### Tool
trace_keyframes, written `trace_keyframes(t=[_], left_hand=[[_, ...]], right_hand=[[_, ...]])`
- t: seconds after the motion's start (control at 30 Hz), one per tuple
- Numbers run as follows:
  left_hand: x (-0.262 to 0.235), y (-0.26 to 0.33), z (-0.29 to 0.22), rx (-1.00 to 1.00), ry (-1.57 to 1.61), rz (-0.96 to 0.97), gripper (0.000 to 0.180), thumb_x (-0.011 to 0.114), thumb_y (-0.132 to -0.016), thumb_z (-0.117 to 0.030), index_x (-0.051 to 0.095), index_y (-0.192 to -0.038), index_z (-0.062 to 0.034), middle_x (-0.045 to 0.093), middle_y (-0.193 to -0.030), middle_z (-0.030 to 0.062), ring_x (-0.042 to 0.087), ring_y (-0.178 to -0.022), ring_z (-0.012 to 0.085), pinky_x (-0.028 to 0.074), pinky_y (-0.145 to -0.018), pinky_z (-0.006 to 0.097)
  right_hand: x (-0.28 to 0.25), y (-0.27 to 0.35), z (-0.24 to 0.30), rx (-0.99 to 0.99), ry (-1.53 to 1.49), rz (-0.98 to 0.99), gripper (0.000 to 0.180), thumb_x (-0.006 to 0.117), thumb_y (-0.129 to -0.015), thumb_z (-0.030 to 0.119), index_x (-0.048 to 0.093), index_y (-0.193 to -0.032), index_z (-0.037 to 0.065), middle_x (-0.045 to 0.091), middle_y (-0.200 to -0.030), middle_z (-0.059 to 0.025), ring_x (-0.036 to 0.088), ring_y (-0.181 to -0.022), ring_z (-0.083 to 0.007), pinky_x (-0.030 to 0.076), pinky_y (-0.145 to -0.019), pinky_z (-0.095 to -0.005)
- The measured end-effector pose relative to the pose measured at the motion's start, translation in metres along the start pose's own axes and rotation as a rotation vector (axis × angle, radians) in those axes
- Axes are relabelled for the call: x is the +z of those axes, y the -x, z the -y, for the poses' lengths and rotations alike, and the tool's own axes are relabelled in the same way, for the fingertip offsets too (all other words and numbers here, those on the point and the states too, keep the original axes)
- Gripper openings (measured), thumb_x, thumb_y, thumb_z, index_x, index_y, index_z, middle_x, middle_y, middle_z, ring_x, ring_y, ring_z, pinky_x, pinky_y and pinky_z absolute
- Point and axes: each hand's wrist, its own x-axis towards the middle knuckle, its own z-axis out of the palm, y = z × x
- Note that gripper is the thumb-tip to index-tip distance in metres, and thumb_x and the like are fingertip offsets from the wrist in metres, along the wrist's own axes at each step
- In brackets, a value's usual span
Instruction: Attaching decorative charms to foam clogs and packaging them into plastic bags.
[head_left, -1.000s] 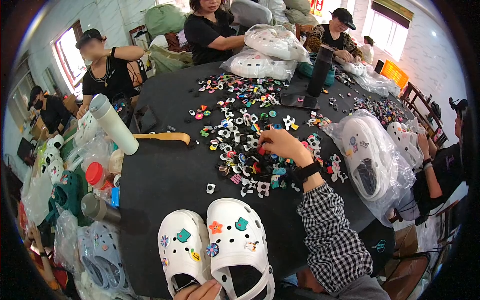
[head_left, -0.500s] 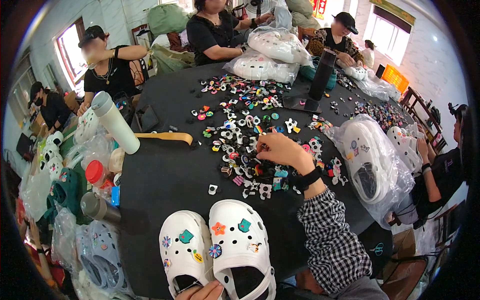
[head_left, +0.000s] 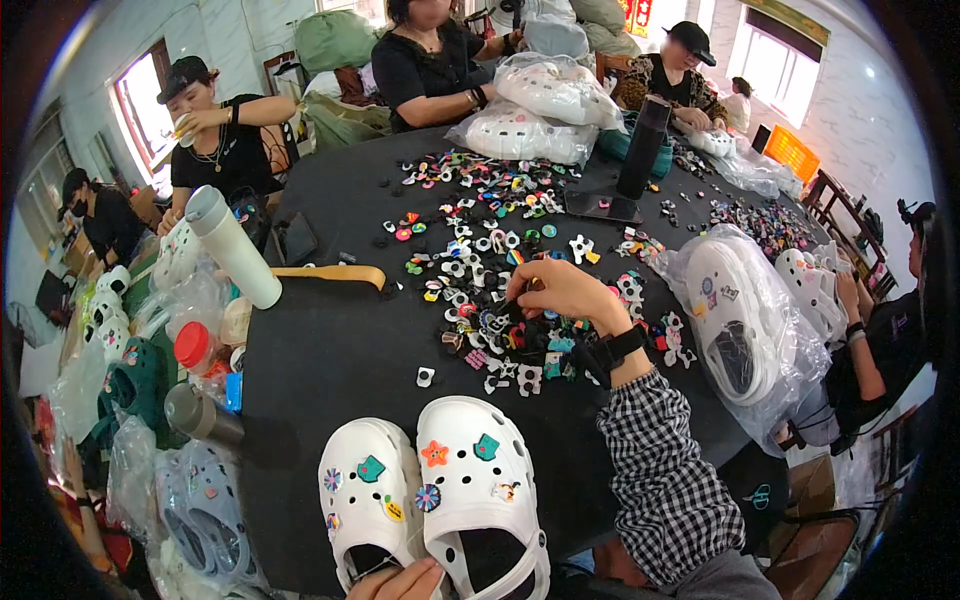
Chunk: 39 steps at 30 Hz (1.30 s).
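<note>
My left hand (head_left: 408,581) grips a pair of white clogs at their inner edges, at the near edge of the table. The left clog (head_left: 372,480) and the right clog (head_left: 476,462) bear colourful shoe charms, among them an orange star (head_left: 434,453), a teal piece (head_left: 487,447) and a striped round one (head_left: 428,497). Over the heap of loose shoe charms (head_left: 487,325) in mid-table is my right hand (head_left: 572,297), its thumb and fingers pinched together. Whatever is between those fingertips is dark and too small to name.
Bagged white clogs (head_left: 738,310) lie to the right, more bagged clogs (head_left: 535,130) at the back. A pale tumbler (head_left: 235,248), a wooden stick (head_left: 335,273) and a steel cup (head_left: 205,415) stand or lie left. A black cylinder (head_left: 645,148) rises behind the charms. Several people sit around.
My right hand has shifted slightly within the charm heap, its fingers now pinched closer. The clogs have barely moved. At the left, a person's raised hand has lowered a little.
</note>
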Motion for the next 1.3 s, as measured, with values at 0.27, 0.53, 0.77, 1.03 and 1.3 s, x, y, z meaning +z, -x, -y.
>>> trace_keyframes(t=[0.27,0.53,0.77,1.03,1.3], left_hand=[[0.002,0.000,0.001,0.007,0.004,-0.007,0.035,0.062,-0.088,-0.025,0.066,-0.114,-0.0016,0.068,-0.110,0.0133,0.063,-0.092,0.0332,0.050,-0.082,0.040],[0.000,0.002,0.001,0.003,0.000,-0.009,0.034,0.061,-0.089,-0.025,0.067,-0.112,-0.0014,0.068,-0.109,0.0135,0.064,-0.092,0.0328,0.050,-0.082,0.040],[0.000,0.000,0.001,0.006,0.006,0.006,0.034,0.062,-0.088,-0.025,0.067,-0.112,-0.0017,0.069,-0.109,0.0133,0.064,-0.093,0.0322,0.051,-0.081,0.039],[-0.002,-0.001,0.000,-0.001,0.012,-0.005,0.034,0.064,-0.085,-0.021,0.067,-0.113,-0.0023,0.068,-0.109,0.0131,0.064,-0.093,0.0315,0.050,-0.083,0.039],[-0.001,0.002,0.002,0.003,0.016,-0.006,0.034,0.064,-0.084,-0.020,0.067,-0.113,-0.0028,0.069,-0.109,0.0121,0.064,-0.093,0.0310,0.051,-0.083,0.039]], right_hand=[[-0.001,0.003,0.007,-0.195,0.159,-0.041,0.010,0.063,-0.076,0.002,0.067,-0.085,0.000,0.069,-0.081,-0.0083,0.067,-0.073,-0.0191,0.053,-0.068,-0.0303],[0.009,-0.003,0.003,-0.348,0.208,0.058,0.016,0.054,-0.076,-0.003,0.067,-0.084,-0.001,0.068,-0.083,-0.0136,0.067,-0.081,-0.0278,0.052,-0.074,-0.0370],[-0.002,0.006,0.029,-0.318,0.242,-0.132,0.016,0.052,-0.082,0.002,0.067,-0.088,0.000,0.068,-0.088,-0.0157,0.066,-0.088,-0.0314,0.051,-0.080,-0.0394],[0.048,-0.011,-0.006,-0.383,0.594,-0.159,0.014,0.064,-0.082,0.010,0.066,-0.095,0.004,0.058,-0.094,-0.0116,0.059,-0.097,-0.0299,0.048,-0.084,-0.0396],[0.032,-0.009,0.000,-0.223,0.461,-0.101,0.017,0.070,-0.080,0.016,0.061,-0.086,0.003,0.061,-0.087,-0.0121,0.060,-0.086,-0.0297,0.048,-0.074,-0.0395]])
